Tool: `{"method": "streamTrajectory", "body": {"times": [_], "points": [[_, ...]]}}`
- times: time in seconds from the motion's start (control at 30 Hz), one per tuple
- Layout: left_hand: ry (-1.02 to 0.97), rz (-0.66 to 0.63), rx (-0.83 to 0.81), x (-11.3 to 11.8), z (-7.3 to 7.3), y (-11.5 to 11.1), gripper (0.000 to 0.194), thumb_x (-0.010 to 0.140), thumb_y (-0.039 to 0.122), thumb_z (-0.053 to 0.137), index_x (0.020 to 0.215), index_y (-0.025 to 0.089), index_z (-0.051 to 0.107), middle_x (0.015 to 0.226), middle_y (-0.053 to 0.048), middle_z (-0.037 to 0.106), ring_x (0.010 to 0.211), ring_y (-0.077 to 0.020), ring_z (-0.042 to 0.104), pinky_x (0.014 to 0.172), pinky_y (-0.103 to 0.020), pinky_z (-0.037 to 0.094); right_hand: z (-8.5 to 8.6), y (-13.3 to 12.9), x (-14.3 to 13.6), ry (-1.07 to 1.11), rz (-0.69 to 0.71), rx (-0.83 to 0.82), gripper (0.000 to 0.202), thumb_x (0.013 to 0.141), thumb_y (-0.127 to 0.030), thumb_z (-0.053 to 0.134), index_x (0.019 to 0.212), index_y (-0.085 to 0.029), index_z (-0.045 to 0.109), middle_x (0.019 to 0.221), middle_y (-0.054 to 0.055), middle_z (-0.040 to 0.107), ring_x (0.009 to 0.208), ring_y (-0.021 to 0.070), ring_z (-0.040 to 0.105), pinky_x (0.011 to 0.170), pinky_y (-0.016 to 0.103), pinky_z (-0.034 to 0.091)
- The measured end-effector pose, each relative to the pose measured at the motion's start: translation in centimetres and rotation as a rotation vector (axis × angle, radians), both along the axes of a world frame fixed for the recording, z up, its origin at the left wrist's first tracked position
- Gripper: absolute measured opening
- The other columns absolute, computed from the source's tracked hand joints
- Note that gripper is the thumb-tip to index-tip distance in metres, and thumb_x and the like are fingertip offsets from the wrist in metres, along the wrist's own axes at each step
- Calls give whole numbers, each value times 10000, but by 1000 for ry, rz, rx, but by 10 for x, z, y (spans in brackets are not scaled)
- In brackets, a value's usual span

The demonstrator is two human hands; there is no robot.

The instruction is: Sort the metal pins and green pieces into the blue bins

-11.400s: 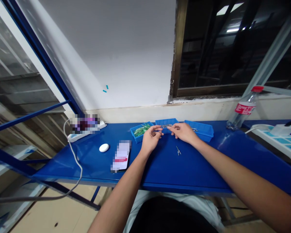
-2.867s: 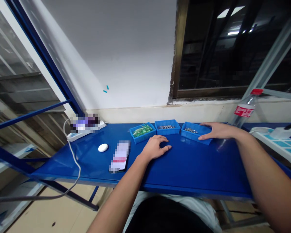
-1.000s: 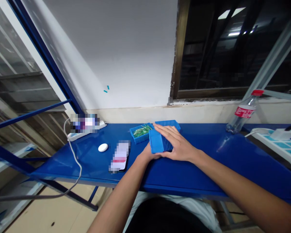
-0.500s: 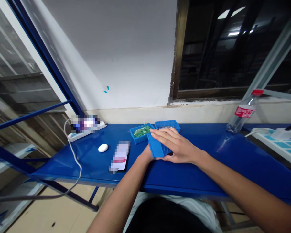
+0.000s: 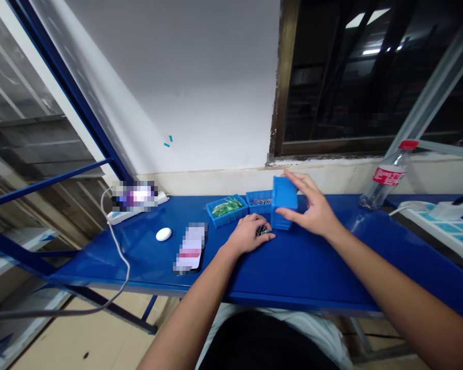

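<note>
My right hand (image 5: 312, 205) grips a blue plastic bin (image 5: 284, 198), tilted up on its side above the blue table. Low on the tabletop, my left hand (image 5: 249, 232) curls around a small heap of dark metallic pieces (image 5: 262, 230); the single pieces are too small to make out. Behind my hands stand two more blue bins. The left one (image 5: 216, 221) holds green and clear pieces, and the right one (image 5: 253, 208), partly hidden by the lifted bin, holds thin metal parts.
On the blue table (image 5: 332, 267) lie a phone (image 5: 191, 249) and a white oval object (image 5: 163, 234). A red-capped bottle (image 5: 388, 177) and a power strip (image 5: 451, 231) are at the right. Another strip (image 5: 139, 208) with a cable sits back left.
My right hand has lifted the blue bin up and to the right, off my left hand. The dark metallic pieces now show in my left hand's curve.
</note>
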State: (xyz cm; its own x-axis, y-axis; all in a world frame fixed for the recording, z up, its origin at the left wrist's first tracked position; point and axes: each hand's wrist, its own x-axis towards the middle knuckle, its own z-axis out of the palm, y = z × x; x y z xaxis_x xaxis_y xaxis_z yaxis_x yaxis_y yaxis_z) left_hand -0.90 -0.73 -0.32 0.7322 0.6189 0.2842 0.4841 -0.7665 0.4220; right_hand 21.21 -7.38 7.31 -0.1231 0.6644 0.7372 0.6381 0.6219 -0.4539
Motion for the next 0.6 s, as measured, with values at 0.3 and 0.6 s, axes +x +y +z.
{"method": "streamTrajectory", "body": {"times": [0.3,0.6], "points": [[-24,-5,-11,0,2,-2,284,899,546,654,963,278,726,1261,-54,621,1206,-268,563,1059,-425,423,9,20,123,436,-113,-654,1065,746,-458,822,1626,-304,241,1491,164,537,1334,306,566,1027,321,515],[74,149,103,3,2,-16,506,933,624,537,1364,369,608,1372,-80,553,1333,-343,444,1110,-557,334,-14,7,173,279,-151,-767,1117,768,-431,795,1648,-227,139,1503,264,492,1278,320,615,899,312,558]]}}
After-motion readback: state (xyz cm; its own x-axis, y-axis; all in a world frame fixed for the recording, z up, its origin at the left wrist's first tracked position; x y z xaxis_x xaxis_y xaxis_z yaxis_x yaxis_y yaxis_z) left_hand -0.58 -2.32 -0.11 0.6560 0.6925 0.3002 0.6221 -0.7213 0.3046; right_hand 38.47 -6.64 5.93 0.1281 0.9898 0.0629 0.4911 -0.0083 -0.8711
